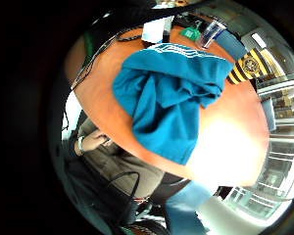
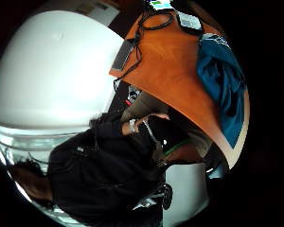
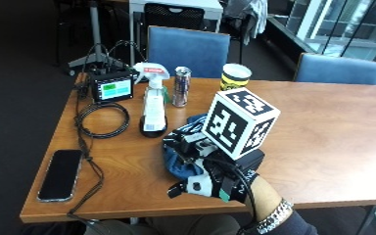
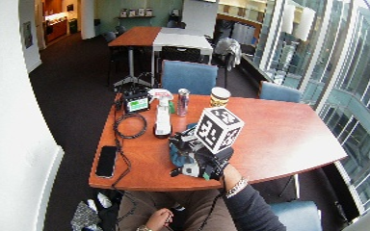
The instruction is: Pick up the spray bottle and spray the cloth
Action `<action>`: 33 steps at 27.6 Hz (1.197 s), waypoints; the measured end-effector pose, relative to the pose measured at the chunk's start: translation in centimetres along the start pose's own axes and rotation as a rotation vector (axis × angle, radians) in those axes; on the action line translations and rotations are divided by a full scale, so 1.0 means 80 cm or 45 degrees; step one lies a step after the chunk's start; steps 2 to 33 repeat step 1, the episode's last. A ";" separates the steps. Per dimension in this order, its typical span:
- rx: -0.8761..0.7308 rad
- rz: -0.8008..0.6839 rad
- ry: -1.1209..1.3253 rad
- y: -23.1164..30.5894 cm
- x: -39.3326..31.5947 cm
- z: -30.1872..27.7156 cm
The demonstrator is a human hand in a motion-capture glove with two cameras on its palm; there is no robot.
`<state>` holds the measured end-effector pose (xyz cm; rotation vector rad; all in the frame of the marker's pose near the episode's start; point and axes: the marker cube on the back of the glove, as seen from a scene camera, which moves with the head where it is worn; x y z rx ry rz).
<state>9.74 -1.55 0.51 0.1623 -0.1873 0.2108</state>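
A white spray bottle [image 3: 153,105] with a red-trimmed trigger head stands upright on the wooden table [image 3: 331,127], left of the middle. A crumpled blue cloth [image 3: 175,164] lies in front of it, near the table's front edge. My gloved right hand [image 3: 217,176] hovers over the cloth, a short way in front and to the right of the bottle, and holds nothing. The little finger side palm view looks down on the cloth [image 1: 171,103] from a little height. The thumb side view catches the cloth [image 2: 222,80] at the table's edge. No fingers curl into either palm view.
A metal can [image 3: 181,86] and a yellow-and-black cup [image 3: 235,77] stand right behind the bottle. A small screen device [image 3: 111,89], a coiled cable [image 3: 103,120] and a phone [image 3: 61,174] lie to the left. The person's bare left hand [image 4: 156,219] rests in their lap.
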 end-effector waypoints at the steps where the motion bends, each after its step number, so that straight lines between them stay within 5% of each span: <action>1: 0.001 -0.004 0.007 0.002 -0.002 0.000; 33: 0.001 -0.004 0.007 0.002 -0.002 0.000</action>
